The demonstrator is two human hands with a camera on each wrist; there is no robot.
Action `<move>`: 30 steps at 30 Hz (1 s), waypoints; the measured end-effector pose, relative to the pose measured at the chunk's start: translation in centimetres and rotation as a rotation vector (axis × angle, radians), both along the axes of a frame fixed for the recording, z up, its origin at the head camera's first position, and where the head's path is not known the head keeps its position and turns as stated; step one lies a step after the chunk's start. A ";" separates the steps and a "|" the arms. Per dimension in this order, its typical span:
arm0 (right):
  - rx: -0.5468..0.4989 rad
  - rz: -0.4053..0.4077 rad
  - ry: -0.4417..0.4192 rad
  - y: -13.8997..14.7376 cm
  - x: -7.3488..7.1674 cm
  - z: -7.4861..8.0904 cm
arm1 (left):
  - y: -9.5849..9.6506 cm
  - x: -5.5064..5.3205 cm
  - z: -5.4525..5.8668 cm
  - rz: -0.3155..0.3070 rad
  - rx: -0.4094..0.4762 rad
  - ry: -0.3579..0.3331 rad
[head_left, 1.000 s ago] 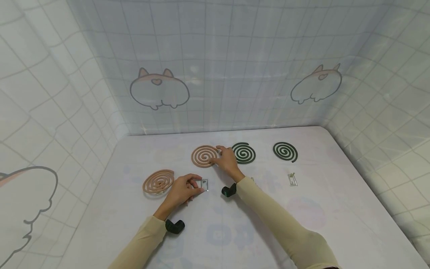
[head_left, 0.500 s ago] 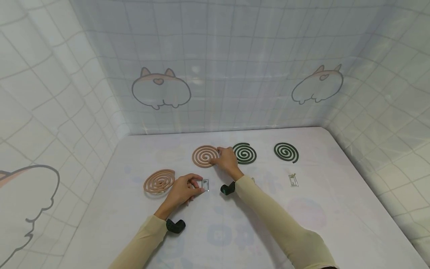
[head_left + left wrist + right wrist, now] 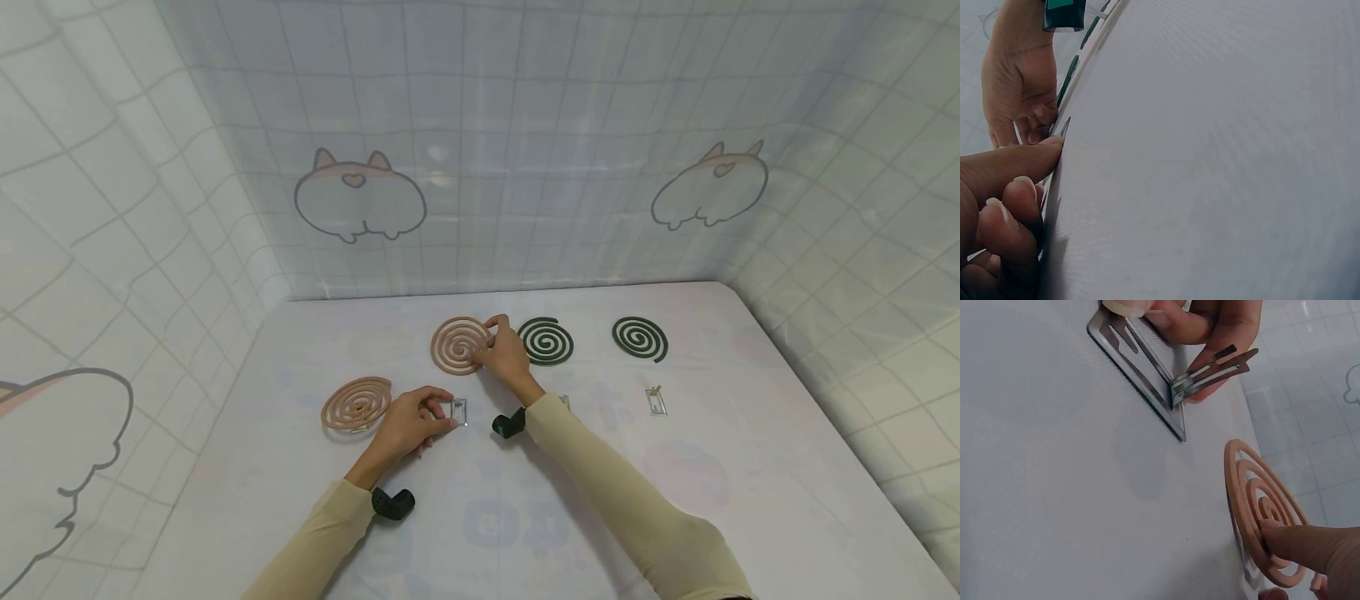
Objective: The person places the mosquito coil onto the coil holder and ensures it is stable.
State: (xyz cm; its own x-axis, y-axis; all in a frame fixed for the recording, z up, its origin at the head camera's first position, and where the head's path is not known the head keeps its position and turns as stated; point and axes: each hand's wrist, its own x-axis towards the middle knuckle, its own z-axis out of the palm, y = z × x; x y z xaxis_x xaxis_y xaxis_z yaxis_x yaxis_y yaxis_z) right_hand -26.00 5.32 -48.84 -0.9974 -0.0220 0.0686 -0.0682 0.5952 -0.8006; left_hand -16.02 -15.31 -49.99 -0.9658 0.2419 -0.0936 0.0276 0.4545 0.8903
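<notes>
My left hand (image 3: 408, 423) pinches a small metal coil stand (image 3: 459, 412) by its left side between thumb and forefinger. In the right wrist view, the stand (image 3: 1141, 387) lies on the table with its forked prong bent up. My right hand (image 3: 504, 354) pinches the right side of a tan mosquito coil (image 3: 452, 343) behind it. That coil (image 3: 1232, 481) is tilted up on edge in the right wrist view, the thumb on its face. A second tan mosquito coil (image 3: 354, 403) sits raised on a stand left of my left hand.
Two green mosquito coils, one (image 3: 546, 342) beside my right hand and another (image 3: 640, 338) farther right, lie flat. A metal stand (image 3: 656, 402) stands at the right; another (image 3: 566, 402) peeks out behind the right sleeve. A grid-patterned curtain (image 3: 480, 167) walls the back and sides.
The tan coil in my right hand has tipped up, its far edge rising off the table. My right fingers have lifted slightly with it. The left hand and its stand stay put.
</notes>
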 end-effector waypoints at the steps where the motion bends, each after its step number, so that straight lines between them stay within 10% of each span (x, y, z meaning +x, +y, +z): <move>1: -0.018 0.007 0.003 0.0 0.1 0.0 | 0.0 0.0 0.0 0.001 -0.001 0.000; 22: -0.250 0.130 -0.011 0.2 0.5 -0.3 | 0.1 0.0 0.3 0.011 0.014 -0.023; 30: -0.187 0.135 -0.028 0.3 0.4 -0.4 | 0.0 0.0 0.2 0.011 0.012 -0.037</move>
